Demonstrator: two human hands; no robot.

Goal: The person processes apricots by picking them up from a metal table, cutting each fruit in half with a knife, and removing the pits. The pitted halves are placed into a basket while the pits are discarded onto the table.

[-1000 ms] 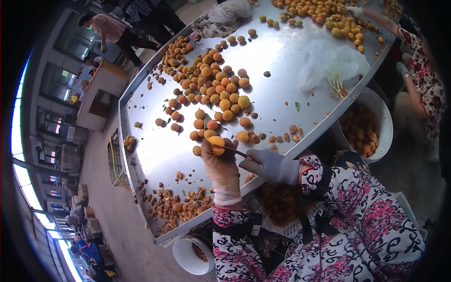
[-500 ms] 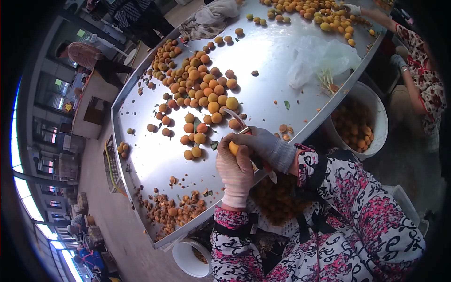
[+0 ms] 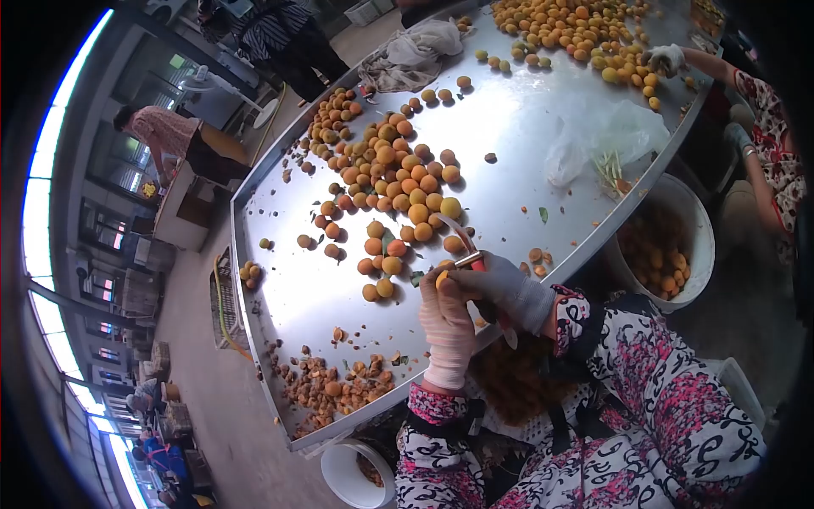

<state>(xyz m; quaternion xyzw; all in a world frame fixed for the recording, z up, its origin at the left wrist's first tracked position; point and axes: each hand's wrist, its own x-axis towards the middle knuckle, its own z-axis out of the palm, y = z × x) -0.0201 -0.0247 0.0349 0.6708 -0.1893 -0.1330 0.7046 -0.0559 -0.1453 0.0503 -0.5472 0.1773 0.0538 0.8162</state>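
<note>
My left hand, in a pale pink striped glove, is closed around an apricot, which shows partly between the fingers. My right hand, in a grey glove, grips a red-handled tool that looks like pruning shears. Its curved metal tip points up and left, past the held apricot, and most of the handle is hidden by the hand. Both hands meet above the near edge of the metal table. Just beyond them, whole apricots lie in a loose pile.
Cut pieces and pits lie in the table's near left corner. A white bucket of apricot halves stands right, another white bucket below. A plastic bag lies on the table. A co-worker's gloved hand touches fruit at far right.
The view has shifted, so the table and hands appear farther right and slightly lower. Both hands keep their hold on the apricot and shears. The co-worker's hand has moved slightly at the far pile.
</note>
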